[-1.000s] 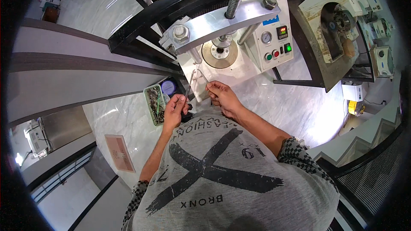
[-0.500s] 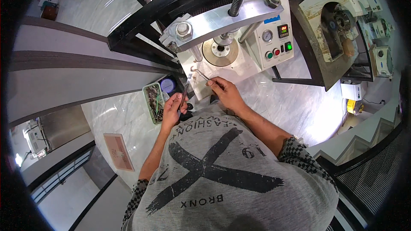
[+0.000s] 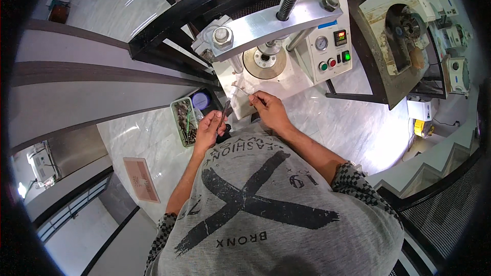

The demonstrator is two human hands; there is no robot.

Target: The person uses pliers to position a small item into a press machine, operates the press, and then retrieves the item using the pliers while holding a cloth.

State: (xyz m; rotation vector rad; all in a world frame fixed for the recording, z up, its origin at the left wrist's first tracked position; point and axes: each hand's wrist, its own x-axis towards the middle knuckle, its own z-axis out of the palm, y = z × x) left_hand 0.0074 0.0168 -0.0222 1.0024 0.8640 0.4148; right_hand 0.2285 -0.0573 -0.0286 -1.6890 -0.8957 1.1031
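Note:
My left hand (image 3: 208,129) is closed around a slim dark tool (image 3: 225,110), which points up and away from me; its exact kind is hard to make out. To its right, my right hand (image 3: 269,110) pinches a thin, bright metal tool (image 3: 242,90) between thumb and fingers. That tool's tip reaches left over the near corner of the white machine top, next to a small brownish bit or mark. Beyond both hands stands a benchtop press (image 3: 291,83) with a round metal plate (image 3: 264,70) under a thick metal crossbar (image 3: 276,23).
On the press's right side a control panel (image 3: 331,51) carries a gauge, a lit display and coloured buttons. A green-rimmed bin (image 3: 175,114) of scraps and a purple-lidded tub (image 3: 201,100) stand at the left. Black railing lies behind; a dirty machine (image 3: 369,15) stands far right.
The bright tool in my right hand has turned slightly, so less of its length shows. The dark tool in my left hand has shifted a little to the right.

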